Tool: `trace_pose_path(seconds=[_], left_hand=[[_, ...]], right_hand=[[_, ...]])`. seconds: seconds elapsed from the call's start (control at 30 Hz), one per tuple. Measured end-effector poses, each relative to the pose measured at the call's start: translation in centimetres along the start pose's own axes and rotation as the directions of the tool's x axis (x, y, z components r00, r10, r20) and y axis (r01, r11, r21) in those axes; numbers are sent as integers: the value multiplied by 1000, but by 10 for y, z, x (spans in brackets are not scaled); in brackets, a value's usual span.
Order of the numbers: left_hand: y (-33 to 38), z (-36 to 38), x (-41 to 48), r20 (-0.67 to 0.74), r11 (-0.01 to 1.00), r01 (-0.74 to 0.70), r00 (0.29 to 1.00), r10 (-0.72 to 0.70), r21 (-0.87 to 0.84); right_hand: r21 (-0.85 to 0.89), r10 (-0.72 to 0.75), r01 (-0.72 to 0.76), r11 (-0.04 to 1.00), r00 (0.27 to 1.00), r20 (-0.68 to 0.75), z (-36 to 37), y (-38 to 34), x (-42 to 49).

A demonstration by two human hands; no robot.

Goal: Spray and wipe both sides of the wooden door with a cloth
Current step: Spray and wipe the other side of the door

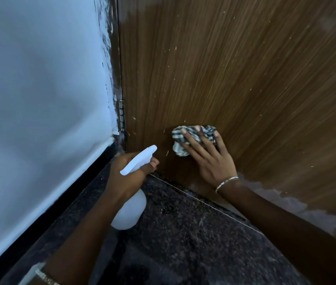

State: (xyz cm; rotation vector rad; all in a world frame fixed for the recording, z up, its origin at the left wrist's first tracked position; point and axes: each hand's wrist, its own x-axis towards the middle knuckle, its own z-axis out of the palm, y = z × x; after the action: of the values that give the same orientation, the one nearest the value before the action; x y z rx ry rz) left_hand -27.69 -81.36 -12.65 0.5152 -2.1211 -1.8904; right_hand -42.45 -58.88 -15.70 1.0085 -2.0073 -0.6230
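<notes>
Wooden door [235,79], lower hinge-side corner: checked cloth [185,140] pressed flat to panel under spread fingers of right hand [210,157]; left hand [126,175] grips spray bottle [130,210], nozzle aimed at door just left of cloth; unwiped strip lies below, toward floor [183,233]

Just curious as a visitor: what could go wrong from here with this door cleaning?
Spray from the spray bottle in the left hand could drip onto the dark floor and make it slippery. The bunched cloth under the right hand covers little, so specks on the door may be missed.
</notes>
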Motion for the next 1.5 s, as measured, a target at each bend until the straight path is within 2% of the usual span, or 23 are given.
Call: trace_pose_path(seconds=[0.07, 0.13, 0.2, 0.23, 0.27, 0.37, 0.5, 0.57, 0.67, 0.73, 0.77, 0.83, 0.9, 0.93, 0.97, 1.03, 1.13, 1.27, 1.37, 1.43, 1.5], left_hand=[[0, 4, 0, 11, 1000, 4, 1000, -4, -6], [1, 7, -1, 15, 1000, 4, 1000, -4, -10], [0, 8, -2, 18, 1000, 15, 1000, -14, -14], [-1, 7, -2, 19, 1000, 16, 1000, -16, -10], [-1, 7, -2, 23, 1000, 13, 1000, -13, -2], [-3, 6, -4, 30, 1000, 2, 1000, -3, 13], [-1, 6, -9, 32, 999, 8, 999, -9, 31], [1, 6, -10, 34, 999, 29, 999, -30, 15], [5, 8, -13, 42, 999, 29, 999, -30, 17], [10, 11, -16, 53, 1000, 11, 999, -12, 30], [11, 13, -16, 54, 1000, 4, 999, -6, 31], [14, 15, -19, 57, 1000, 0, 998, -1, 24], [14, 17, -20, 55, 1000, -8, 998, 7, 13], [14, 17, -21, 53, 1000, -15, 998, 14, 9], [14, 18, -21, 53, 1000, -22, 998, 21, 6], [13, 20, -22, 54, 1000, -27, 998, 27, -2], [11, 23, -21, 59, 1000, -24, 998, 25, -2], [10, 30, -18, 77, 1000, -15, 997, 16, -7], [11, 39, -16, 80, 1000, -4, 997, 6, -31], [13, 47, -15, 92, 999, -3, 996, 6, -41], [14, 54, -14, 101, 999, 5, 995, -1, -39]], right_hand=[[-36, -53, 55, 998, 998, 45, 13, -5, -14], [-86, -226, 243, 966, 959, 174, 32, -17, -31], [-80, -423, 483, 872, 826, 372, 53, -35, -55], [-63, -497, 572, 818, 757, 425, 59, -43, -67], [-24, -570, 632, 775, 714, 407, 64, -51, -77], [105, -609, 646, 756, 636, 473, 62, -54, -103], [128, -623, 660, 741, 603, 499, 58, -34, -133], [196, -620, 615, 763, 612, 491, 56, -20, -164], [132, -598, 656, 743, 562, 571, 46, 10, -201], [197, -576, 579, 791, 598, 557, 46, 19, -214], [187, -586, 594, 782, 600, 545, 46, 19, -216], [75, -550, 609, 790, 649, 526, 41, 13, -213], [55, -504, 563, 825, 687, 524, 41, 3, -196], [21, -541, 605, 796, 694, 475, 39, -5, -181], [39, -606, 672, 740, 639, 474, 41, -14, -167], [131, -573, 626, 769, 584, 575, 38, -32, -128], [81, -552, 609, 789, 644, 530, 36, -44, -83], [113, -394, 379, 918, 847, 357, 31, -13, -78], [92, -148, 134, 987, 977, 154, 17, 23, -93], [14, 9, -10, 1000, 998, 64, 7, 38, -91], [-49, 75, -73, 996, 997, 28, 3, 40, -88]])
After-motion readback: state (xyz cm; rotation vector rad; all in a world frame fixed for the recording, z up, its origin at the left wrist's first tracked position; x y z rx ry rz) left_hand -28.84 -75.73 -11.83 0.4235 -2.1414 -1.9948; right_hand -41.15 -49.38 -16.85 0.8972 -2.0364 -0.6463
